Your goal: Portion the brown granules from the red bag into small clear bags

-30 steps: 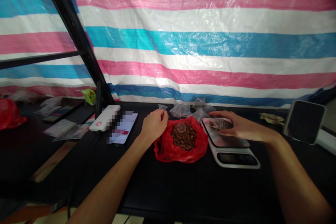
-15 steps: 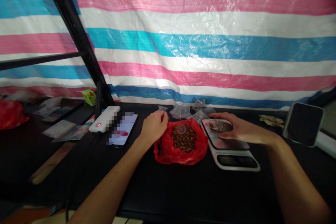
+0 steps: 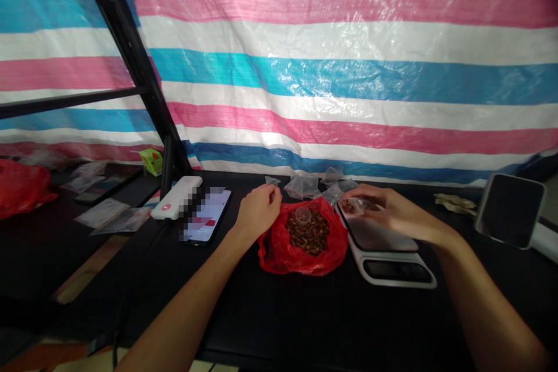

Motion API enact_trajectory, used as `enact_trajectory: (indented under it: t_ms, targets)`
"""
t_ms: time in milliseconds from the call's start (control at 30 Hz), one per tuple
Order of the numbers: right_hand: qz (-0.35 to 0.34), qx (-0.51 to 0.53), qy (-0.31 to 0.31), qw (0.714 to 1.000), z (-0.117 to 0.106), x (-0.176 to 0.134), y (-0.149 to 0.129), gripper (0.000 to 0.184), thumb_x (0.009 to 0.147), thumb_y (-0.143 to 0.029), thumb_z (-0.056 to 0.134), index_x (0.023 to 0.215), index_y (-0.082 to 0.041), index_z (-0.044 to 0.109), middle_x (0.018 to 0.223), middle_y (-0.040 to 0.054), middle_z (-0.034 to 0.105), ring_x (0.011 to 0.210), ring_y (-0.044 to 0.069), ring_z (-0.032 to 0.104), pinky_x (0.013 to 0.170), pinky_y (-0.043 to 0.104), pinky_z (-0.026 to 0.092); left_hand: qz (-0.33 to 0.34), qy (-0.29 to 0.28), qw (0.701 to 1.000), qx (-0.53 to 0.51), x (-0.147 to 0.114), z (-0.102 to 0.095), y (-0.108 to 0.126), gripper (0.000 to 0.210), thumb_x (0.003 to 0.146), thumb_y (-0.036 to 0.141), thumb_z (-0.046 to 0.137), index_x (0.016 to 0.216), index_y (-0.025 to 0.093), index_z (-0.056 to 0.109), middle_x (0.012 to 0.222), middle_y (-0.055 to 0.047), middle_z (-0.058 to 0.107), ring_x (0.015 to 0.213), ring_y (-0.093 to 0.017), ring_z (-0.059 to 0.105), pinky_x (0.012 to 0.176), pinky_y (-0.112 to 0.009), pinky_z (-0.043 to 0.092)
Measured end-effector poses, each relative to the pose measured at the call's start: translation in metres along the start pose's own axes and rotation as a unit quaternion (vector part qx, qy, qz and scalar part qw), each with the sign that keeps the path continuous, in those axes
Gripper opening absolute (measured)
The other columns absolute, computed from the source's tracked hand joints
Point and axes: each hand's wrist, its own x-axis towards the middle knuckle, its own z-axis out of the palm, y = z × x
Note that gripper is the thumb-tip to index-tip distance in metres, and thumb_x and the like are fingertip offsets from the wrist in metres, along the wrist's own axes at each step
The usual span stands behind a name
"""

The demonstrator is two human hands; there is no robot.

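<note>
Over the steel plate of the kitchen scale (image 3: 383,235), my right hand (image 3: 387,209) is closed on a small clear plastic bag (image 3: 351,206) with brown bits in it. The fingers are somewhat blurred and cover part of that bag. My left hand (image 3: 259,209) rests with curled fingers at the left rim of an open red plastic bag (image 3: 270,256); whether anything is inside the fingers is hidden. Brown seed-like pieces (image 3: 311,238) fill the red bag. A small clear round cup (image 3: 303,215) sits on top of them.
Small clear zip bags (image 3: 303,186) lie behind the red bag. A phone (image 3: 209,218) and a white device (image 3: 178,197) are at my left, beside a black metal post (image 3: 167,168). At the right are a crumpled tan piece (image 3: 454,203) and a dark-screened device (image 3: 511,211).
My right hand has lifted and tilted the small bag toward the scale's far left corner. My left hand stays beside the red bag. The view has shifted slightly.
</note>
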Motion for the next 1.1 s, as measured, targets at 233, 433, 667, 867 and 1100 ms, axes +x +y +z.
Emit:
enact_trajectory:
  t_ms: [233, 433, 667, 867, 1100]
  targets:
    - [-0.017, -0.067, -0.005, 0.998, 0.039, 0.009, -0.018, 0.046, 0.089, -0.053, 0.070, 0.130, -0.032, 0.069, 0.123, 0.0014, 0.077, 0.110, 0.029, 0.073, 0.100, 0.041, 0.057, 0.008, 0.011, 1.000, -0.003, 0.001, 0.002, -0.003, 0.038, 0.105, 0.037, 0.040, 0.082, 0.023, 0.067, 0.092, -0.005, 0.076, 0.084, -0.021, 0.072, 0.066, -0.029, 0.038]
    - [-0.027, -0.016, -0.019, 0.999, 0.034, 0.010, -0.008, 0.048, 0.090, -0.044, 0.068, 0.137, -0.031, 0.064, 0.128, 0.0033, 0.075, 0.115, 0.030, 0.071, 0.101, 0.042, 0.057, 0.014, 0.021, 1.000, -0.007, 0.001, 0.004, -0.005, 0.038, 0.104, 0.038, 0.040, 0.079, 0.023, 0.064, 0.089, -0.004, 0.075, 0.081, -0.021, 0.071, 0.063, -0.030, 0.034]
    - [0.057, -0.120, -0.008, 0.991, -0.007, -0.001, 0.027, 0.050, 0.081, -0.039, 0.072, 0.129, -0.027, 0.067, 0.128, 0.0086, 0.072, 0.117, 0.036, 0.069, 0.103, 0.049, 0.055, 0.015, 0.024, 1.000, -0.014, 0.002, 0.004, -0.005, 0.038, 0.104, 0.038, 0.041, 0.079, 0.023, 0.064, 0.089, -0.004, 0.075, 0.081, -0.022, 0.072, 0.063, -0.030, 0.034]
    - [0.043, -0.174, 0.019, 0.984, -0.021, -0.008, 0.040, 0.057, 0.075, -0.039, 0.076, 0.130, -0.031, 0.067, 0.130, 0.0094, 0.068, 0.122, 0.037, 0.066, 0.105, 0.049, 0.055, 0.016, 0.022, 1.000, -0.015, 0.002, 0.004, -0.006, 0.038, 0.104, 0.038, 0.041, 0.078, 0.023, 0.063, 0.089, -0.005, 0.075, 0.080, -0.022, 0.071, 0.062, -0.030, 0.031]
    - [-0.009, -0.151, 0.012, 0.988, -0.021, -0.007, 0.038, 0.070, 0.076, -0.036, 0.080, 0.143, -0.037, 0.059, 0.149, 0.0053, 0.059, 0.138, 0.038, 0.055, 0.117, 0.055, 0.045, 0.013, 0.020, 1.000, -0.014, 0.002, 0.004, -0.006, 0.037, 0.104, 0.037, 0.041, 0.079, 0.023, 0.065, 0.089, -0.005, 0.076, 0.080, -0.022, 0.070, 0.064, -0.030, 0.034]
